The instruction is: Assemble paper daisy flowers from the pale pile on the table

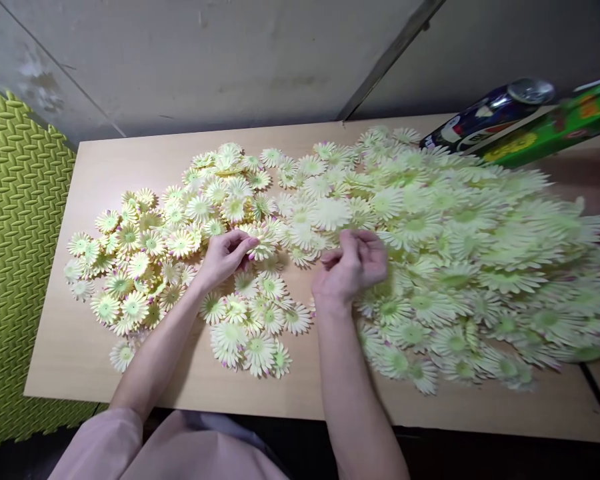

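My left hand [229, 255] is closed in a pinch, thumb against forefinger, on the edge of a pale yellow-green artificial flower head [266, 244]. My right hand [353, 263] is just to the right, its fingers curled in and slightly blurred; whatever they may hold is hidden. Beyond its knuckles a whitish flower head [330, 213] shows, and I cannot tell whether the hand touches it. Loose flower heads with purple-tipped petals lie in a spread heap [130, 280] on the left. A larger, denser heap [455, 267] covers the right side.
The flower heads lie on a light wooden table [290, 400]. A dark blue drink can [490, 113] and a green carton [565, 127] stand at the back right. A grey wall [230, 67] runs behind, and a yellow-green foam mat [20, 253] is on the left.
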`<state>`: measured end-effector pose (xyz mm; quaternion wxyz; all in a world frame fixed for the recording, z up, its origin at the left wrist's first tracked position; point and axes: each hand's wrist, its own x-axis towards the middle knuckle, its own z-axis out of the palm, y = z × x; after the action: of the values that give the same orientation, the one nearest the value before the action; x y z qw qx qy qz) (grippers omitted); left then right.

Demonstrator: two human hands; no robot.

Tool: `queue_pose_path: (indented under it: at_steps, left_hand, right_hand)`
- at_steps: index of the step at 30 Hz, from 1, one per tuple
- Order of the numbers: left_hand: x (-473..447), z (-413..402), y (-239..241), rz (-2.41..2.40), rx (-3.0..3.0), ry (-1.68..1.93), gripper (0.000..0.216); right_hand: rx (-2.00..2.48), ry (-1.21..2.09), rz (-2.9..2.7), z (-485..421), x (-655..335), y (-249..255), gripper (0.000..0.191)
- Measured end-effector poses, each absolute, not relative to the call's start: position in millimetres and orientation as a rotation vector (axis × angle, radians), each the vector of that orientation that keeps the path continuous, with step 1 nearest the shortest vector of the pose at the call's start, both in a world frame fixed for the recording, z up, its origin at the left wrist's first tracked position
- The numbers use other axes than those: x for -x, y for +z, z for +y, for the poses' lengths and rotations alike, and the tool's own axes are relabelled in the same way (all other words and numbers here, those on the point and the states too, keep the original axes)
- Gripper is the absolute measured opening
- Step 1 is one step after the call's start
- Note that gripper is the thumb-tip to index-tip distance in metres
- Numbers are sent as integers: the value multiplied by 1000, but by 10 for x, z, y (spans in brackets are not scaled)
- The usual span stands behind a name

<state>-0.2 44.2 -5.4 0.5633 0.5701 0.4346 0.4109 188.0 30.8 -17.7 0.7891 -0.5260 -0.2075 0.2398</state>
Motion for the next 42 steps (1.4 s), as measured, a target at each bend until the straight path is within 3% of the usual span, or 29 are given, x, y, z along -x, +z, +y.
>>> queue_pose_path:
  at_steps: [4,11,17,30,42]
  left_hand:
    - [1,443,-45,1005,-1328,943,35]
    - [-13,450,-19,1004,-1345,947,35]
    - [-30,447,-12,999,-1328,952,37]
    - [-23,430,-24,1042,-1383,918,36]
    - [7,428,-23,1003,-1300,949,35]
  right_hand:
    - [1107,532,-573,267,-1806,-194,23]
    - [1086,1016,-931,145,-1586,-173,26]
    - [1079,1067,-947,141,-1595,-166,26]
    - [1141,973,-830,148,-1545,-149,28]
    - [1143,497,-624,241,-1680,-139,31]
